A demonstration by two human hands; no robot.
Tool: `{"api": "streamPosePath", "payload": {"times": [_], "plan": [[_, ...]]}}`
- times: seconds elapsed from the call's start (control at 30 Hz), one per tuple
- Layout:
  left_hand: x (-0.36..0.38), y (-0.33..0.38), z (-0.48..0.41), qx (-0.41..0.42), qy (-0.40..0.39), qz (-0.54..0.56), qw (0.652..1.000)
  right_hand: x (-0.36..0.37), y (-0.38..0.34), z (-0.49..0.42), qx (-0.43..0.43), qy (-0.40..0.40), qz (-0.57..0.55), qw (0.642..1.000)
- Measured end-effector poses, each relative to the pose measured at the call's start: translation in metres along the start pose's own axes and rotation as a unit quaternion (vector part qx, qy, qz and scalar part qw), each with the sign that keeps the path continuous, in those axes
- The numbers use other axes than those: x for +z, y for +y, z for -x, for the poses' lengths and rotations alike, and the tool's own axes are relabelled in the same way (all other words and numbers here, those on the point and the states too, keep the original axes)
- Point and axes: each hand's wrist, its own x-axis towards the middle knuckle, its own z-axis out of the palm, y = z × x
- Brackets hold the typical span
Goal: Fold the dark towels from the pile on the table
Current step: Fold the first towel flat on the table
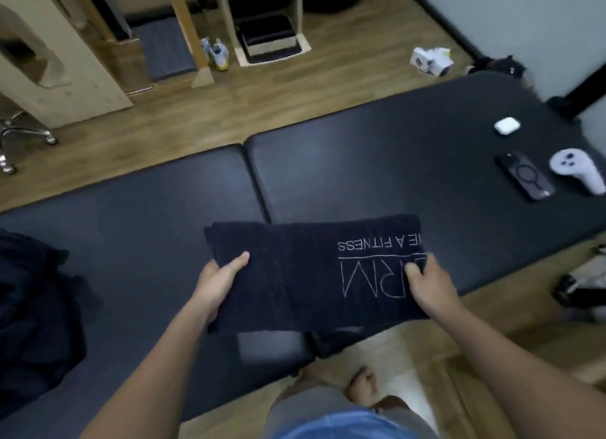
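**Dark towel held at both short ends on the table**

The dark towel (295, 274) lay as a long folded band across the near side of the black padded table (131, 209), its length running from nine to three o'clock. White lettering showed upside down on its right half. Its near edge reached about as far as the table's near edge. Whether the band rested flat or was lifted slightly could not be told.

The left hand (216, 281) gripped the towel's nine o'clock end, with the thumb lying on top of the cloth and the fingers tucked out of sight beneath it. The right hand (426, 288) held the three o'clock end from above, fingers curled down and pinching the cloth just beside the lettering. The towel thus stretched between the two hands, and most of its cloth lay toward twelve o'clock of both grips.

At nine o'clock from the towel, well apart from it, the pile of dark towels (29, 307) sat crumpled at the table's left end. Toward two o'clock, near the table's far right end, lay a dark phone (524, 176), with a white controller (577, 173) just beside it and a small white case (507, 125) farther back. Beyond the table, at twelve o'clock, the wooden floor (262, 104) held a pair of pale shoes (218, 53), and at one o'clock a small white box (429, 61).
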Motion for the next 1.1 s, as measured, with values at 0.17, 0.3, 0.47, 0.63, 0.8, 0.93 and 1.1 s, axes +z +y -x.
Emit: {"api": "streamPosePath", "payload": {"times": [0.17, 0.3, 0.47, 0.63, 0.8, 0.93, 1.1], "plan": [[0.043, 0.021, 0.024, 0.055, -0.059, -0.122, 0.989, -0.023, 0.045, 0.020, 0.029, 0.009, -0.032, 0.999], [0.089, 0.016, 0.066, 0.143, -0.046, -0.209, 0.966, -0.044, 0.095, 0.051, 0.048, 0.026, -0.103, 0.993], [0.168, -0.033, 0.129, 0.207, -0.067, -0.278, 0.936, -0.079, 0.198, 0.115, 0.113, 0.053, -0.158, 0.980], [0.259, -0.096, 0.191, 0.245, -0.149, -0.350, 0.892, -0.115, 0.308, 0.190, 0.167, 0.086, -0.218, 0.958], [0.356, -0.131, 0.251, 0.276, -0.241, -0.407, 0.837, -0.151, 0.402, 0.258, 0.249, 0.163, -0.309, 0.903], [0.426, -0.153, 0.287, 0.271, -0.304, -0.437, 0.802, -0.174, 0.461, 0.292, 0.301, 0.194, -0.379, 0.853], [0.510, -0.178, 0.311, 0.274, -0.353, -0.468, 0.762, -0.196, 0.513, 0.308, 0.323, 0.225, -0.384, 0.835]]}}
